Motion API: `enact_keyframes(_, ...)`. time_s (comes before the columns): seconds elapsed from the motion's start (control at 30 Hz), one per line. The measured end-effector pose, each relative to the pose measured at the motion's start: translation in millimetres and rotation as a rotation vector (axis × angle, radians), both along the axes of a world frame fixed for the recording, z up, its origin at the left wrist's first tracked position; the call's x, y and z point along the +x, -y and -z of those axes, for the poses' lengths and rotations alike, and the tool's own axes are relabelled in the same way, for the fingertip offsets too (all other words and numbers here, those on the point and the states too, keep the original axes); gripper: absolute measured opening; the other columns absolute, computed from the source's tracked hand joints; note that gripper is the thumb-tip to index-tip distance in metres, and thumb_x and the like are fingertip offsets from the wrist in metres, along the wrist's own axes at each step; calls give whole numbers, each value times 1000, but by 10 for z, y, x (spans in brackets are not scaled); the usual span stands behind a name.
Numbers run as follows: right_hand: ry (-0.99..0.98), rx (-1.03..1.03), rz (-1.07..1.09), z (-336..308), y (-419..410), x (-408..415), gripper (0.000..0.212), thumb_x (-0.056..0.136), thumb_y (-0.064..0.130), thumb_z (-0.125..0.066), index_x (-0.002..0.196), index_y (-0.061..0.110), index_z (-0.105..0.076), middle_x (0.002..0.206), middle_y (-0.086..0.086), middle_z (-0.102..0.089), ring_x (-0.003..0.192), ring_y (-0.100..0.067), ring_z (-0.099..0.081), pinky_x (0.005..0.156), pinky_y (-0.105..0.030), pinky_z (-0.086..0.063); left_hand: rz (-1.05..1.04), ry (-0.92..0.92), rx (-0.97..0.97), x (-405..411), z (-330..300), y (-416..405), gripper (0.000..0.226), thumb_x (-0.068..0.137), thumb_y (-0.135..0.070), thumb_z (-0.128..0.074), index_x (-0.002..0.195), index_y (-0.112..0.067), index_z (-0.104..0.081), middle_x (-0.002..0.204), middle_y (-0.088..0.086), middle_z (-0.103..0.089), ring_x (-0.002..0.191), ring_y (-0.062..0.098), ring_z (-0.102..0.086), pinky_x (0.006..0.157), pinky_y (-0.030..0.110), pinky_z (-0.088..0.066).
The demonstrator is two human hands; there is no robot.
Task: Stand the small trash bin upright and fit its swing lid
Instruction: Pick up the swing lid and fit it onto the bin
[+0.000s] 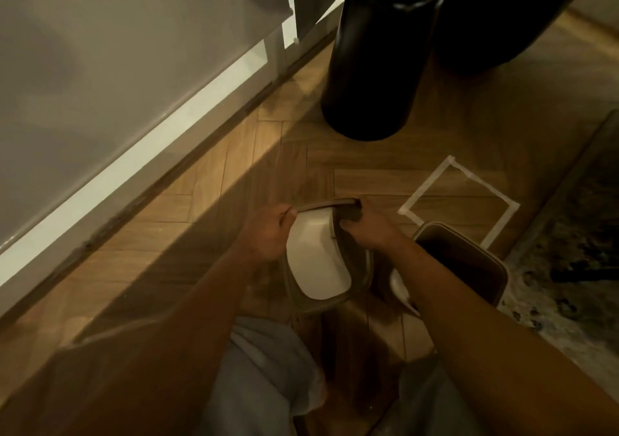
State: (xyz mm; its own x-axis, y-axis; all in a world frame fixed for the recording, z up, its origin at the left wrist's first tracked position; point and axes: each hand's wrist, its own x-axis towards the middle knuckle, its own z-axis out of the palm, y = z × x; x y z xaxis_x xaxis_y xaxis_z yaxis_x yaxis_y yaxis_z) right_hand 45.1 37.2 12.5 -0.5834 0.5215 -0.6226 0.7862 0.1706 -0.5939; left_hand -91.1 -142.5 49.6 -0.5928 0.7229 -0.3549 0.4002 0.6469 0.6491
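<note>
both hands grasp the swing lid [321, 261] above the wooden floor [207, 207]: left hand [268, 231] on its left edge, right hand [365, 231] at the far corner. the trash bin [469, 261] stands upright just beside it, mouth open. risk: the lid comes down tilted, so the frame catches the rim and pushes the light bin over.

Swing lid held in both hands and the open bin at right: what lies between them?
In the head view, only the right hand and forearm lie between the white-flapped swing lid and the beige open-topped bin.
</note>
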Motion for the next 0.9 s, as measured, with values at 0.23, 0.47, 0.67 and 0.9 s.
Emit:
enact_keyframes(0.23,-187,201,-2,-835,125,601,66,92,42,-67,150,23,-41,144,-3,-55,130,-25,-55,105,-43,-49,-86,-59,222,452,-636,-84,31,104,-40,-41,114,-26,-68,91,-11,-67,83,0,-61,73,26,-47)
enact_keyframes(0.47,-236,160,-198,-1277,578,1178,70,94,60,-57,155,33,-38,149,13,-51,130,-5,-51,102,-31,-47,-152,-30,289,728,-931,-424,32,103,-35,-50,121,-17,-68,83,-24,-53,73,-11,-49,67,11,-38)
enact_keyframes(0.67,-327,148,-182,-1244,519,1382,34,101,36,-58,133,25,-61,122,8,-70,107,-5,-65,91,-29,-55,-115,96,333,990,-942,-849,29,101,-38,-50,118,-24,-68,102,-12,-69,89,5,-66,76,25,-53)
enact_keyframes(0.9,-410,362,79,-1191,97,1613,14,104,22,-50,101,27,-63,82,8,-65,75,-6,-62,62,-26,-49,-130,149,306,1172,-736,-1393,36,95,-56,-49,111,-31,-68,90,-17,-66,87,7,-65,74,25,-49)
